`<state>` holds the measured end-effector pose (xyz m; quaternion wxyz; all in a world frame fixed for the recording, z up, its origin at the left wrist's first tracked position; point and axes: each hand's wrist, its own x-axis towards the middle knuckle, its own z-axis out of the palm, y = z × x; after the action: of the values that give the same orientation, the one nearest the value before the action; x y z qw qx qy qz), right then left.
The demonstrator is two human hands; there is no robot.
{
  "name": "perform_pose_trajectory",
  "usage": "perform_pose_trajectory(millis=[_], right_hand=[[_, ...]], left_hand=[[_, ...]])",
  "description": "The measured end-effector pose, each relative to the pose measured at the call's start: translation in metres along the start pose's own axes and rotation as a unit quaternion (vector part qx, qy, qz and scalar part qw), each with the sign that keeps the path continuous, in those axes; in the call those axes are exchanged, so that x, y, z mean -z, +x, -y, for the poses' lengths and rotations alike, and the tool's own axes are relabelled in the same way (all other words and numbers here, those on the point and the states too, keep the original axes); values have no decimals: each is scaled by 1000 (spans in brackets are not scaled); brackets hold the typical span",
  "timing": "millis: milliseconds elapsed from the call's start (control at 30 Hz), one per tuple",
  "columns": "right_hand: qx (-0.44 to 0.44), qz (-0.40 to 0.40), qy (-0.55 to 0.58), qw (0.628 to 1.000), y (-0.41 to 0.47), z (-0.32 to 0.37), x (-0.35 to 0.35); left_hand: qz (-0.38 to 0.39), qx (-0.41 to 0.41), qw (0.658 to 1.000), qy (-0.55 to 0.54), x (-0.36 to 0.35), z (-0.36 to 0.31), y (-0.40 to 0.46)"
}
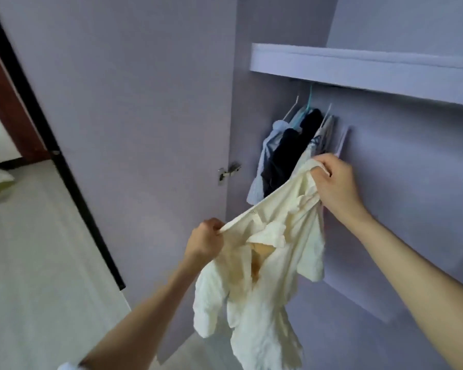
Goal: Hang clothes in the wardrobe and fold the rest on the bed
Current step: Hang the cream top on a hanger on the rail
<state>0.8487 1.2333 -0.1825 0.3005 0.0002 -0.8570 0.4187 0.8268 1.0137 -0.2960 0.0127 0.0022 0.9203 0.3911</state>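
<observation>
We're facing the open lilac wardrobe, its shelf above a few garments on hangers. In front of it we've got the cream shirt held up by its shoulders, left hand pinching one side, right hand gripping the other, nearest the hanging clothes.

Under the pale lilac wardrobe shelf, hanging garments — light blue, dark navy, pale striped — crowd the rail's left end. To their right the recess stands open. The lilac wardrobe door flanks the left.
</observation>
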Motion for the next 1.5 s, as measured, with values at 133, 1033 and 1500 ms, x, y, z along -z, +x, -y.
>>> perform_pose_trajectory(millis=[133,1033,1500], right_hand=[[-95,-36,-111,989,-11,-66,53],[-244,-52,-219,943,-38,-131,213],[-336,-15,-605,722,8,-216,260]], left_hand=[[23,-35,998,36,-7,-21,45],[284,-395,861,-145,-176,-266,6],[247,-350,893,-135,-185,-288,48]])
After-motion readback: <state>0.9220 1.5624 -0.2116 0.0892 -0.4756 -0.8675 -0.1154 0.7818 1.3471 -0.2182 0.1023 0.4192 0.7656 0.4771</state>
